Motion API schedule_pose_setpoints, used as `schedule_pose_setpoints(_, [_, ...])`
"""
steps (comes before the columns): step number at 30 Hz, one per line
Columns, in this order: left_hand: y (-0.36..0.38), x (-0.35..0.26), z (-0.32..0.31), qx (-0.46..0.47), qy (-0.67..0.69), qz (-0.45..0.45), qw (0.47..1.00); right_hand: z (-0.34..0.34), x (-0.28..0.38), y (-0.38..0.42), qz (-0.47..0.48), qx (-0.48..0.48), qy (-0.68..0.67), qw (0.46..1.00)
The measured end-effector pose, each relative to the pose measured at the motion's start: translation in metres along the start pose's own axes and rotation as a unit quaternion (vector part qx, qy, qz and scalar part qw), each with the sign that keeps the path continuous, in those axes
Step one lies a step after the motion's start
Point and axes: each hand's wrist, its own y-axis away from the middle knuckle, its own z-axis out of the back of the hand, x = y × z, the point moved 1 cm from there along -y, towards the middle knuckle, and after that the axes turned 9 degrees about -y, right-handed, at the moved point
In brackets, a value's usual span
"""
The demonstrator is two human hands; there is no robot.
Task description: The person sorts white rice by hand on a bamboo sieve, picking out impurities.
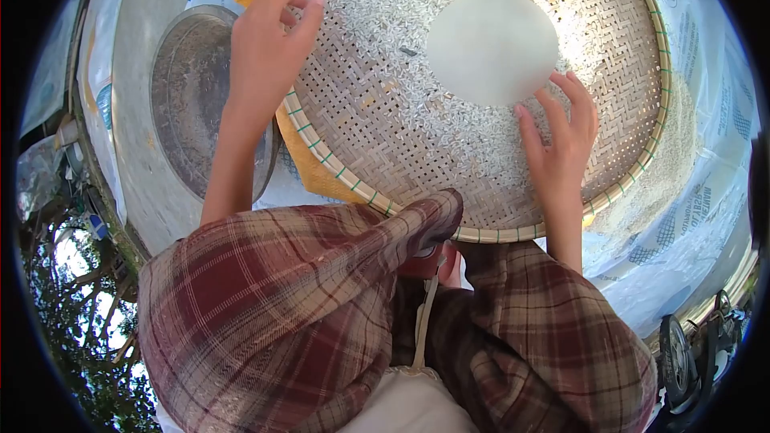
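Note:
A round woven bamboo tray (377, 144) with a green-stitched rim lies in front of me. White rice-like grains (377, 24) are spread over its upper and middle part, with a small dark bit among them. My left hand (277, 36) is over the tray's left rim, fingers curled and apart, nothing seen in them. On the right, my right hand (565, 132) hovers over or touches the weave with fingers spread. A smooth pale grey disc (492, 48) shows over the grains, just left of my right fingertips; what it is I cannot tell.
A dark round metal basin (192, 88) stands left of the tray. Yellow material (317, 172) shows under the tray's left edge. More pale grains (678, 152) lie on printed white sheeting (714, 168) at the right. A wheel (676, 357) is at the lower right.

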Motion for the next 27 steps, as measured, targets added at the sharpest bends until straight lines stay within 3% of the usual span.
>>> schedule_pose_setpoints(3, [-0.003,-0.032,-0.031,0.060,0.081,-0.128,0.987,0.002,0.002,-0.001,0.005,0.017,-0.004,1.000])
schedule_pose_setpoints(4, [-0.003,-0.038,-0.041,0.058,0.081,-0.128,0.987,0.001,-0.001,-0.001,-0.004,0.012,-0.013,1.000])
schedule_pose_setpoints(6, [-0.002,-0.050,-0.056,0.050,0.115,-0.233,0.964,0.001,-0.004,-0.001,-0.014,0.008,-0.023,1.000])
schedule_pose_setpoints(9, [-0.001,-0.057,-0.065,0.093,0.092,-0.246,0.960,0.002,-0.002,0.001,-0.011,0.013,-0.021,1.000])
schedule_pose_setpoints(12, [-0.003,-0.062,-0.068,0.065,0.077,-0.288,0.952,0.001,0.001,-0.001,-0.006,0.015,-0.020,1.000])
schedule_pose_setpoints(15, [-0.002,-0.070,-0.071,0.029,0.082,-0.305,0.949,0.001,0.001,-0.002,0.011,0.025,-0.023,0.999])
schedule_pose_setpoints(19, [-0.002,-0.074,-0.070,0.061,0.029,-0.314,0.947,0.000,0.001,-0.001,0.013,0.039,-0.013,0.999])
schedule_pose_setpoints(25, [-0.003,-0.069,-0.071,0.093,0.060,-0.289,0.951,0.001,0.001,-0.002,0.011,0.051,-0.015,0.999])
schedule_pose_setpoints(27, [-0.005,-0.064,-0.070,0.129,0.146,-0.245,0.950,0.002,0.002,-0.003,0.012,0.052,-0.017,0.998])
